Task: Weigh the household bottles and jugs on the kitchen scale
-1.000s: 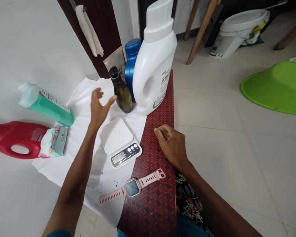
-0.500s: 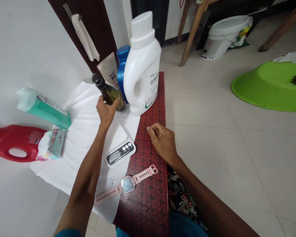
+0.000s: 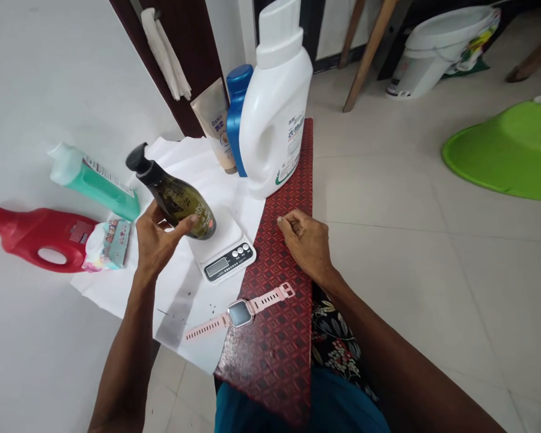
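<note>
My left hand point(image 3: 158, 237) grips a dark green bottle point(image 3: 180, 201) with a black top, thumb in front and fingers behind. The bottle's base is over the white platform of a digital kitchen scale point(image 3: 225, 231); I cannot tell whether it touches. The scale's display faces me. My right hand point(image 3: 305, 243) is curled into a loose fist at the right edge of the red patterned table point(image 3: 275, 343), with nothing seen in it. Nearer me lies a pink smartwatch point(image 3: 240, 313), its strap stretched out flat.
Behind the scale stand a large white detergent bottle point(image 3: 275, 90), a blue bottle point(image 3: 236, 123) and a beige tube point(image 3: 216, 123). Along the left wall are a green liquid bottle point(image 3: 103, 189), a red jug point(image 3: 45, 237) and a tissue pack point(image 3: 115, 243). White cloth point(image 3: 162, 288) covers part of the table.
My left hand has taken hold of the dark green bottle beside the blue one and brought it left and nearer, over the scale. My right hand stays by the table edge.
</note>
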`<state>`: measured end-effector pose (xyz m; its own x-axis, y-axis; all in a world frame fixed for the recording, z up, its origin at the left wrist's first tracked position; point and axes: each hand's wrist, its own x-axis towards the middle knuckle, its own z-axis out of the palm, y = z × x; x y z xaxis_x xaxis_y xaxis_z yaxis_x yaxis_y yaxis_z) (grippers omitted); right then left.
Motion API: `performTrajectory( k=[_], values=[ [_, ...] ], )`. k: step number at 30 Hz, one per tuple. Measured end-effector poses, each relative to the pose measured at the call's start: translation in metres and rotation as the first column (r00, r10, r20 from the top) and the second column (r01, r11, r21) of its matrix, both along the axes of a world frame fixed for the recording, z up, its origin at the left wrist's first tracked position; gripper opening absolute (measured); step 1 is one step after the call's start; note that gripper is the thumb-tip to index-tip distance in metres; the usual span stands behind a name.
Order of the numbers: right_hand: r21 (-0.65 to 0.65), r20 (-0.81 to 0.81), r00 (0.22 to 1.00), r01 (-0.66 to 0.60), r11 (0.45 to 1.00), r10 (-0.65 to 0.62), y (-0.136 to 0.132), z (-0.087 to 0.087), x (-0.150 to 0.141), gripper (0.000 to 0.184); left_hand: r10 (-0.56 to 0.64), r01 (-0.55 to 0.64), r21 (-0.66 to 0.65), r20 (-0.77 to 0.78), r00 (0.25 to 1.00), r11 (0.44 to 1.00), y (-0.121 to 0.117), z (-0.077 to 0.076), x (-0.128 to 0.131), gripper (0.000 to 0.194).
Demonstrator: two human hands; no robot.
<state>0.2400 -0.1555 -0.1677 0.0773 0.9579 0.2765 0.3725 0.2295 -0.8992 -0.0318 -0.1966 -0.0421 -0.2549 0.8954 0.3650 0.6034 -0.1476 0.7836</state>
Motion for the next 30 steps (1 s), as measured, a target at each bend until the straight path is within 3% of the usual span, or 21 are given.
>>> performTrajectory(
  k=[4,13,20,22,25,28,30],
  values=[
    [-0.001,0.008,1.0,0.002,1.0,-0.002,-0.002,0.001,0.0,0.03,0.0,-0.001,-0.049,-0.014,1.0,0.999,-0.007,-0.012,0.005,0.052],
    [-0.001,0.016,1.0,0.016,1.0,-0.016,-0.003,0.0,-0.001,0.031,-0.031,0.023,-0.104,-0.07,0.997,0.994,-0.016,-0.012,0.007,0.069],
    [-0.026,0.021,1.0,0.016,1.0,-0.015,-0.002,0.0,-0.001,0.032,0.019,-0.019,0.001,-0.094,0.995,1.0,-0.027,-0.011,0.004,0.09],
    [-0.033,0.039,0.999,0.014,0.999,-0.013,-0.002,-0.001,0.0,0.031,0.064,-0.063,0.011,-0.132,0.989,0.998,-0.026,-0.016,0.009,0.088],
    [-0.05,0.064,0.998,0.021,0.999,-0.018,-0.003,-0.004,0.001,0.03,0.153,-0.157,-0.018,-0.147,0.977,0.987,-0.022,-0.028,0.021,0.068],
    [-0.052,0.088,0.996,0.03,0.998,-0.025,-0.003,-0.007,0.001,0.031,0.213,-0.216,-0.019,-0.097,0.972,0.976,-0.018,-0.039,0.026,0.048],
    [-0.039,0.103,0.994,0.028,0.999,-0.024,-0.003,-0.008,0.002,0.031,0.245,-0.245,0.011,-0.049,0.968,0.97,-0.019,-0.042,0.021,0.044]
  ],
)
